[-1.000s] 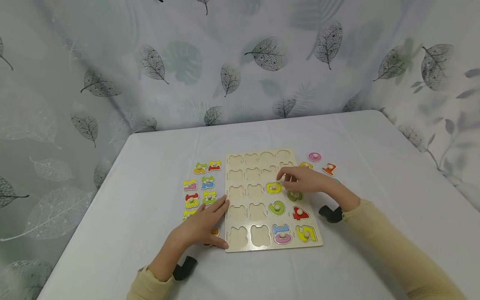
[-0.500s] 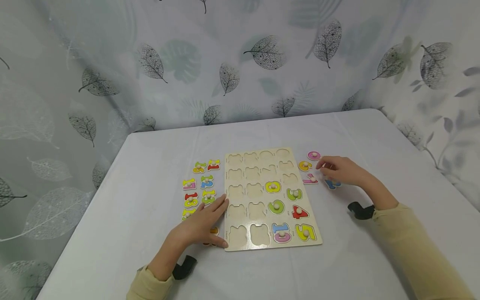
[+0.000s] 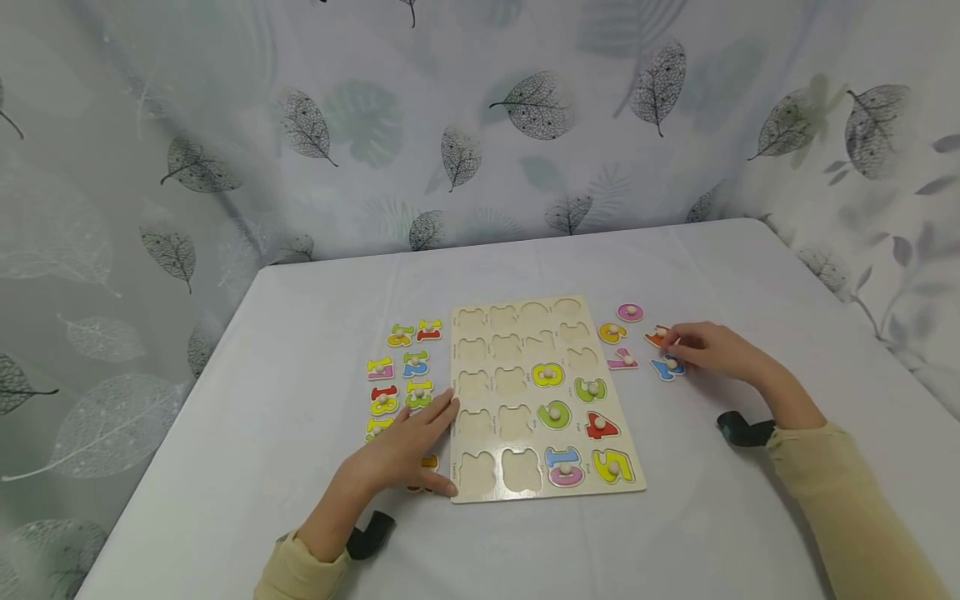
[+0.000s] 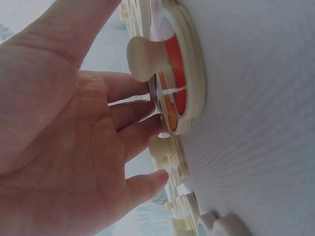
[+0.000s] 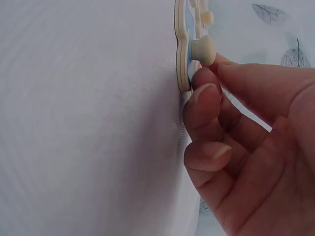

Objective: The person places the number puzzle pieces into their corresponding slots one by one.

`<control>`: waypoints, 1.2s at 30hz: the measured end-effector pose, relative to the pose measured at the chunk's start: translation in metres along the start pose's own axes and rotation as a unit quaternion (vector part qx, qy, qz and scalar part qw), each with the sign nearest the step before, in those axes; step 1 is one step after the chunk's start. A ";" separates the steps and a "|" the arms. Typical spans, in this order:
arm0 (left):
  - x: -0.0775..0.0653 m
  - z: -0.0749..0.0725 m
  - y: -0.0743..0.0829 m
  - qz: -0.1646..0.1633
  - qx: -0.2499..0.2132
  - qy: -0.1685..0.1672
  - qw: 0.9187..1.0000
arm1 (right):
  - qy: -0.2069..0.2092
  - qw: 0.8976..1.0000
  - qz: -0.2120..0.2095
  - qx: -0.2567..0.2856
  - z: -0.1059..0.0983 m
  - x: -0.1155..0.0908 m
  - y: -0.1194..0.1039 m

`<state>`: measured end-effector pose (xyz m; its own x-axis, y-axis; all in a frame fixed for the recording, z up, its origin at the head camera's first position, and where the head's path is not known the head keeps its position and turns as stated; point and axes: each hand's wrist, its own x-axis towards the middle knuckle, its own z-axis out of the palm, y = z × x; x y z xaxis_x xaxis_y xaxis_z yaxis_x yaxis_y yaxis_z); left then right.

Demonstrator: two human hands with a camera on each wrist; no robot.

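Observation:
My left hand point(image 3: 405, 442) lies flat, fingers spread, along the left edge of the wooden number board point(image 3: 480, 446). In the left wrist view its palm point(image 4: 74, 137) is beside knobbed number pieces. To the right of the board, my right hand point(image 3: 708, 350) has loosely bent fingers close by the blue 2 piece point(image 3: 663, 372) and the orange-red 1 piece point(image 3: 654, 337). The right wrist view shows thumb and fingertips right at the wooden knob point(image 5: 203, 50) of the blue piece, without closing round it. The pink 7 point(image 3: 621, 360) and yellow-orange 6 point(image 3: 612, 332) lie nearer the board.
A pink 0 point(image 3: 629, 312) lies behind the right-hand pieces. Several two-digit pieces, such as the blue-green 12 point(image 3: 416, 364), line the board's left side, some hidden by the left hand. Fitted in the board are several numbers, including the yellow 5 point(image 3: 613, 467). A leaf-patterned curtain point(image 3: 510, 167) stands behind the table.
My right hand has moved from over the board out to the right, past the 6 and 7, to the blue 2 and orange-red 1. My left hand stays where it was.

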<state>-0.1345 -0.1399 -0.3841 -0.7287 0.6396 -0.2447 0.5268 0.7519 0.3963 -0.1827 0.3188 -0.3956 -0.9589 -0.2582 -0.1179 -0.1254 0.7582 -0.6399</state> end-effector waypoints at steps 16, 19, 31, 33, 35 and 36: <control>0.000 0.000 0.000 0.000 0.000 -0.001 1.000 | -0.051 0.998 -0.032 0.018 -0.002 -0.006 0.002; 0.000 0.000 0.000 0.000 0.000 -0.001 1.000 | -0.048 0.998 -0.034 0.008 -0.002 -0.005 0.001; -0.003 0.001 0.001 0.004 -0.010 -0.003 1.000 | 0.002 0.998 -0.061 0.021 0.010 0.015 -0.021; -0.003 0.001 0.000 0.006 -0.007 -0.001 1.000 | 0.004 0.998 -0.063 0.020 0.014 0.022 -0.030; -0.002 0.000 0.001 0.007 -0.004 0.002 1.000 | 0.005 0.998 -0.068 0.020 0.018 0.029 -0.039; -0.002 0.000 0.001 0.007 -0.003 0.003 1.000 | 0.004 0.997 -0.069 0.018 0.021 0.033 -0.043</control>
<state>-0.1332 -0.1406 -0.3831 -0.7233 0.6495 -0.2343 0.5346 0.7416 0.4053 -0.2037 0.2650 -0.3874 -0.9349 -0.3543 -0.0209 -0.2475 0.6930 -0.6771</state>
